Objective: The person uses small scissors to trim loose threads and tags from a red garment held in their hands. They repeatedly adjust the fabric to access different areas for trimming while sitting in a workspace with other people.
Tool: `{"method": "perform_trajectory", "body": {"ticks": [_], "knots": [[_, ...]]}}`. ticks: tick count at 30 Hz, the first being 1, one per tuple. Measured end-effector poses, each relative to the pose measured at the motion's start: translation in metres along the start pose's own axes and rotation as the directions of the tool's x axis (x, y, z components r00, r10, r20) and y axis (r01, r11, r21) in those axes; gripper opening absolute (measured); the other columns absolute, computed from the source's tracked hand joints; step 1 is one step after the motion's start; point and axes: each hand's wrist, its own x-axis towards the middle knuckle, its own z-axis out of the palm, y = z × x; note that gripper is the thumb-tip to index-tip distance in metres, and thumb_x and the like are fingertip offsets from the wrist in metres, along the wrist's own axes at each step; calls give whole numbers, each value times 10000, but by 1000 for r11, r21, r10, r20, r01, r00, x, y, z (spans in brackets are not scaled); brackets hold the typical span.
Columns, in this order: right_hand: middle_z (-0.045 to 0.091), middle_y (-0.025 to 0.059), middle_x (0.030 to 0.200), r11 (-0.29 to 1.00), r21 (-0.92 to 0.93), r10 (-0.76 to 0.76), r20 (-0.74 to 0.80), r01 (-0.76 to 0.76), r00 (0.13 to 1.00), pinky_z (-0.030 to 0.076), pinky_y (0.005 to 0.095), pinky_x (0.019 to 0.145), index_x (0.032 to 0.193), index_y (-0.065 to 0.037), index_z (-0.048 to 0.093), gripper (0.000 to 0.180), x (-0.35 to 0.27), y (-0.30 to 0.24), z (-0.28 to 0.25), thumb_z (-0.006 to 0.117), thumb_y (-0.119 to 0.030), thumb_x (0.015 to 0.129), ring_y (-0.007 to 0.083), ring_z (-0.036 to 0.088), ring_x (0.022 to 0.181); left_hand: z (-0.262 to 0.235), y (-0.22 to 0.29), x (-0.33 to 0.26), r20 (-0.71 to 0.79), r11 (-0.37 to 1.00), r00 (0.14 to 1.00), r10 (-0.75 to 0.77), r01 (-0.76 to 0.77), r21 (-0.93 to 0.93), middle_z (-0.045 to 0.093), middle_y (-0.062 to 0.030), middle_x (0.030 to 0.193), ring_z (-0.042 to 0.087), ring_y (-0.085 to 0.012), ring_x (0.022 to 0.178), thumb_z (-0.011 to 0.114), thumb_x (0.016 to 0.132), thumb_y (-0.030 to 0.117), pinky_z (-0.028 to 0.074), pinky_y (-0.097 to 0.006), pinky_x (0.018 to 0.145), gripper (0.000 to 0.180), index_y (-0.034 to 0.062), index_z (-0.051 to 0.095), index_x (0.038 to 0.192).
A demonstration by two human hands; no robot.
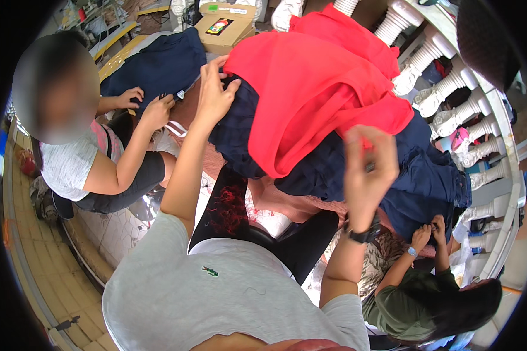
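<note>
A red garment [316, 88] is draped in folds over a pile of dark navy garments [316, 169] in front of me; its exact kind cannot be made out. At its left edge, my left hand [216, 93] pinches the red cloth between thumb and fingers. My right hand [372, 167] is raised by the lower right folds of the red garment, blurred by motion. Its fingers are curled together around something small and dark that I cannot make out. Loose red threads [228, 210] lie on my dark trouser leg.
To my left, a co-worker [111, 134] handles a navy garment [158, 64]. Another co-worker [421, 298] at the lower right has both hands on navy cloth. A cardboard box [225, 26] stands at the back. White ribbed pipes [427, 55] line the right side.
</note>
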Motion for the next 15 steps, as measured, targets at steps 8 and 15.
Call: {"method": "perform_trajectory", "body": {"ticks": [8, 15], "knots": [[705, 145, 899, 901, 268, -391, 155, 342, 907, 561, 415, 724, 1068, -21, 655, 326, 68, -14, 85, 801, -116, 792, 325, 706, 800, 14, 25, 28, -241, 980, 951, 194, -196, 16, 658, -103, 907, 589, -295, 880, 669, 843, 131, 480, -380, 831, 146, 44, 726, 947], [719, 192, 1031, 982, 112, -186, 373, 155, 909, 559, 483, 797, 1181, -18, 607, 441, 80, -10, 145, 764, -102, 778, 387, 701, 933, -6, 24, 43, -238, 914, 971, -23, -76, -399, 710, -32, 820, 527, -89, 758, 725, 827, 78, 466, -261, 682, 171, 32, 789, 980]]}}
